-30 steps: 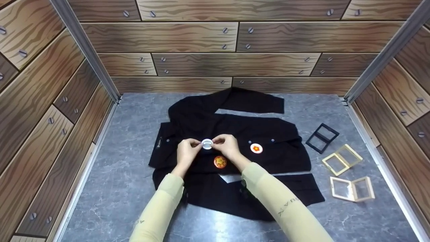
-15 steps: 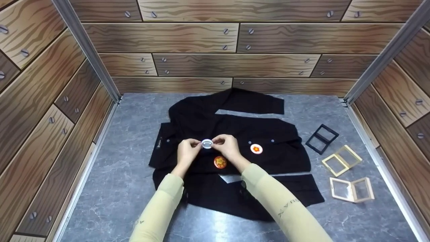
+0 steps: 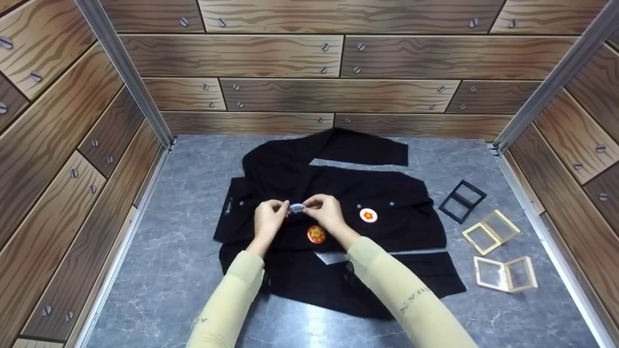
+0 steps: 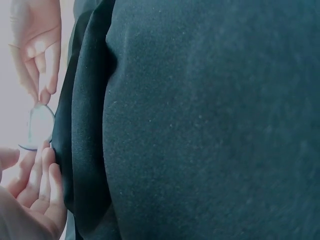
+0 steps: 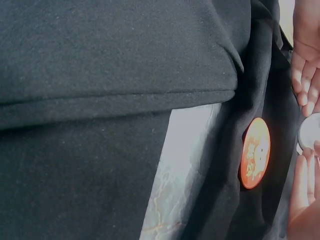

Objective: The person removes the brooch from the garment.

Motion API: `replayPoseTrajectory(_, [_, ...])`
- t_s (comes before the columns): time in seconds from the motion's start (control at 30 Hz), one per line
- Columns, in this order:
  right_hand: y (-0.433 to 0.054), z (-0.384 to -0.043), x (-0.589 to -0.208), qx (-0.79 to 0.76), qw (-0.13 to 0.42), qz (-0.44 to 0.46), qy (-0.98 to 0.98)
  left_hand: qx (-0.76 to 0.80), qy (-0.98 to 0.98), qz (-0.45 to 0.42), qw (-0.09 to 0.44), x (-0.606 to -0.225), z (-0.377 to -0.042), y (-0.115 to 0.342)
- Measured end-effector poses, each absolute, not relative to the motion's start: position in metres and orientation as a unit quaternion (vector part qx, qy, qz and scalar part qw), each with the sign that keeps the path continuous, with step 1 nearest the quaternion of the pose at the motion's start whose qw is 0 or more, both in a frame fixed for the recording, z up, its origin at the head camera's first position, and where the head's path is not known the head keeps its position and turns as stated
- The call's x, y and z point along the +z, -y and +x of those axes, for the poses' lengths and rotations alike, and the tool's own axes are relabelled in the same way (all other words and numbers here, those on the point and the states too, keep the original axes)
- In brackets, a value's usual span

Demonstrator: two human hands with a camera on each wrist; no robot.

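Note:
Both hands meet over the middle of a black long-sleeved shirt (image 3: 338,183) that lies flat. Between them is a round button badge (image 3: 297,208), tilted, its pale back side showing. My left hand (image 3: 269,220) pinches its left rim with thumb and fingers. The opposite rim is pinched by my right hand (image 3: 330,211). In the left wrist view the badge (image 4: 40,125) is washed out by glare. Just below the hands, a red-orange badge with a gold flower (image 3: 316,234) rests on the shirt. To the right lies a white badge with a red flower (image 3: 368,215).
On the right stand a black hinged frame (image 3: 463,201), a gold hinged frame (image 3: 491,232) and a cream hinged frame (image 3: 505,274). Grey marbled tabletop (image 3: 184,203) surrounds the shirt. Wood-patterned walls (image 3: 338,92) enclose the back and sides.
The badge in my hands has tipped from facing the head camera with its back to a slanted, nearly edge-on pose. Both hands stay almost in place.

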State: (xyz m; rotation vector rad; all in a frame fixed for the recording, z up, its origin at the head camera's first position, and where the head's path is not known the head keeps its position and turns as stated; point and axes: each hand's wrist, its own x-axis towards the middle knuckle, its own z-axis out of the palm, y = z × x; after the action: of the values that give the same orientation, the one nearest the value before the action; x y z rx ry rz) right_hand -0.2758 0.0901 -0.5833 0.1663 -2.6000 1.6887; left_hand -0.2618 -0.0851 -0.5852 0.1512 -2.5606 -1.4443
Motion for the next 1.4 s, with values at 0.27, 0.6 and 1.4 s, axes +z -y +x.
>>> replayPoseTrajectory(0.27, [-0.0906,-0.2744,-0.5834,0.544,0.016,0.052,0.837,-0.496,0.862,0.041,0.101,-0.5857,-0.2610,0.0849])
replayPoseTrajectory(0.6, [-0.0918,-0.2746,-0.5848,0.544,0.016,0.049,0.837,-0.490,0.865,0.032,0.104,-0.5876,-0.2613,0.0850])
replayPoseTrajectory(1.4, [-0.0926,-0.2728,-0.5846,0.529,0.039,0.051,0.846,-0.493,0.863,0.029,0.105,-0.5895,-0.2608,0.0820])
